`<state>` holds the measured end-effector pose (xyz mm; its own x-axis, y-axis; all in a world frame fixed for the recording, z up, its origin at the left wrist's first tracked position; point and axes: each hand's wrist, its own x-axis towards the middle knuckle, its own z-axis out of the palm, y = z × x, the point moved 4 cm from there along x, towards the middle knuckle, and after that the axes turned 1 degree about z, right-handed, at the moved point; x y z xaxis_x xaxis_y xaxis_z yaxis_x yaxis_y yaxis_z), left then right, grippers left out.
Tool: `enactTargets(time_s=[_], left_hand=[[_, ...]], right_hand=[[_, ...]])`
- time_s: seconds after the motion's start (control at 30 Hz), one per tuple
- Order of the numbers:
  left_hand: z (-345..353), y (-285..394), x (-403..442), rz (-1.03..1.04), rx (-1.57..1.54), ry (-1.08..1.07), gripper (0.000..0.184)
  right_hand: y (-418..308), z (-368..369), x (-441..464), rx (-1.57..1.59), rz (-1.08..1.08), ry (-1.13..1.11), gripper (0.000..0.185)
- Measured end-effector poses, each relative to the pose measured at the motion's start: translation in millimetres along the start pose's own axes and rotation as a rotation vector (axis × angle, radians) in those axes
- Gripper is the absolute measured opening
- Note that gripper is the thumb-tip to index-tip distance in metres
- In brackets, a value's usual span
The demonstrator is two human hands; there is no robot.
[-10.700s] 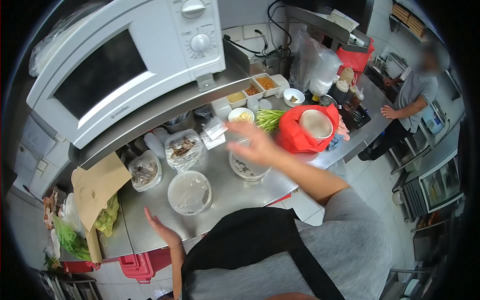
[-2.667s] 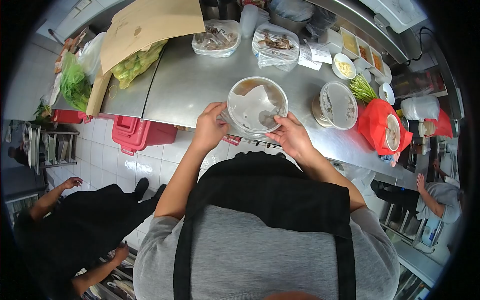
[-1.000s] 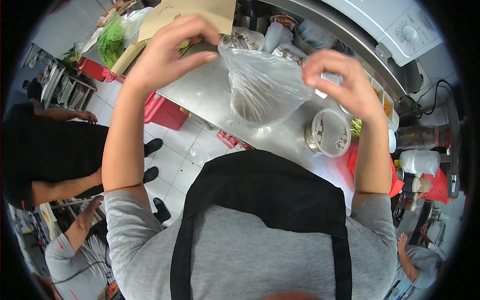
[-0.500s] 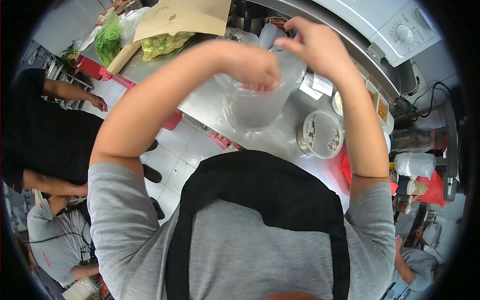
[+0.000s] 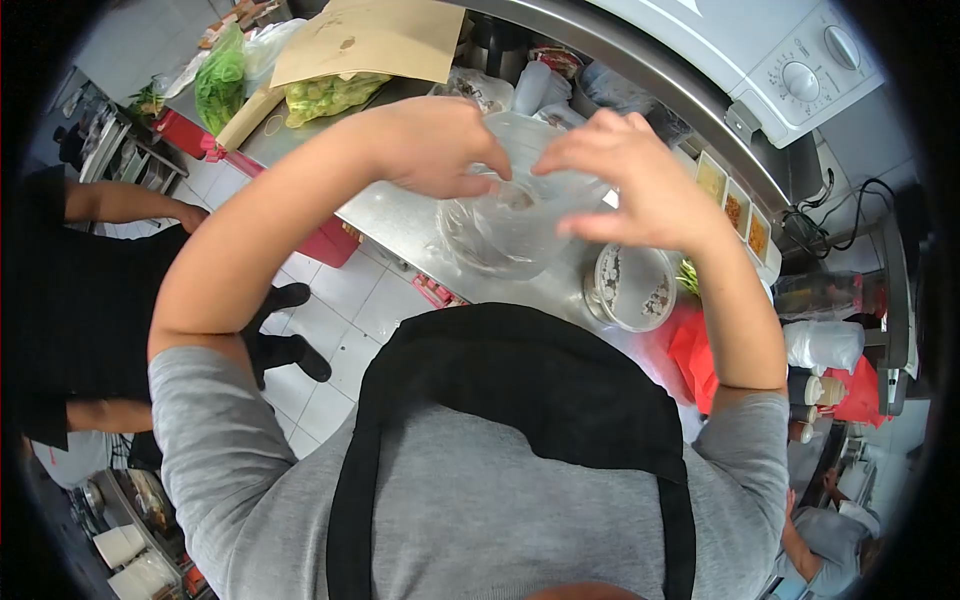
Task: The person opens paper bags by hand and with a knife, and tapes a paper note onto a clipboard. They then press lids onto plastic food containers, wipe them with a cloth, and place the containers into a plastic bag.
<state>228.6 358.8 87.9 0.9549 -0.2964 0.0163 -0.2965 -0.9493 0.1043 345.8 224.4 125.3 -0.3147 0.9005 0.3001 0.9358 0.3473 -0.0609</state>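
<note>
A clear plastic bag [image 5: 480,240] lies in loose folds around what looks like a translucent round tub, directly in front of me on the steel counter. My left hand [image 5: 440,150] is over its left rim, thumb and forefinger a little apart; its other fingers are curled and partly hidden. On the other side, my right hand [image 5: 630,180] is open, fingers spread beside the bag's right edge. I cannot tell whether either hand touches the plastic. Close by on the right stands a round clear container [image 5: 632,288] with dark and white patches on its lid.
Brown paper [image 5: 370,40] covers bagged green vegetables [image 5: 330,98] at the back left. Food trays [image 5: 735,210] line the right side, below a white appliance with dials [image 5: 800,80]. Red plastic [image 5: 692,360] lies nearer me. A person in black [image 5: 90,300] stands on the left.
My left hand has loosened from a fist and moved left. My right hand has come down toward me, fingers spread. The bag now sits lower and wider. The person in black has shifted.
</note>
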Motion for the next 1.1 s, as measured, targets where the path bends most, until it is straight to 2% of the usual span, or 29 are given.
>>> enactTargets(time_s=[0.03, 0.1, 0.13, 0.17, 0.2, 0.3, 0.43, 0.6, 0.77, 1.0, 1.07, 1.1], left_hand=[[-9, 5, -11, 0.036, 0.049, 0.035, 0.032], [4, -3, -23, -0.016, 0.213, -0.132, 0.033], [14, -9, -31, -0.045, 0.294, -0.216, 0.034], [27, -25, -40, -0.035, 0.261, -0.154, 0.022], [22, -28, -44, -0.018, 0.226, -0.068, 0.019], [-2, -26, -49, 0.020, 0.131, 0.176, 0.016], [-14, -18, -56, 0.017, 0.125, 0.186, 0.016], [-18, -20, -54, 0.008, 0.333, 0.169, 0.012], [-17, -23, -46, -0.014, 0.477, 0.243, 0.012], [-54, -9, -35, -0.010, 0.541, 0.315, 0.016], [-70, -10, -39, -0.065, 0.552, 0.329, 0.013], [-82, -15, -47, -0.048, 0.617, 0.406, 0.010]], right_hand=[[3, 13, -5, -0.084, 0.044, -0.117, 0.031], [20, 37, -19, -0.294, 0.093, -0.318, 0.033], [35, 44, -27, -0.306, 0.116, -0.324, 0.028], [50, 50, -36, -0.318, 0.142, -0.329, 0.024], [54, 49, -37, -0.332, 0.170, -0.333, 0.020], [52, 25, -36, -0.285, 0.156, -0.182, 0.013], [37, 5, -36, -0.250, 0.119, -0.107, 0.013], [42, 11, -38, -0.341, 0.109, -0.077, 0.011], [49, 25, -51, -0.381, 0.210, 0.002, 0.013], [36, 0, -71, -0.367, 0.183, 0.261, 0.017], [30, -25, -87, -0.330, 0.237, 0.460, 0.015], [26, -39, -95, -0.314, 0.255, 0.562, 0.015]])
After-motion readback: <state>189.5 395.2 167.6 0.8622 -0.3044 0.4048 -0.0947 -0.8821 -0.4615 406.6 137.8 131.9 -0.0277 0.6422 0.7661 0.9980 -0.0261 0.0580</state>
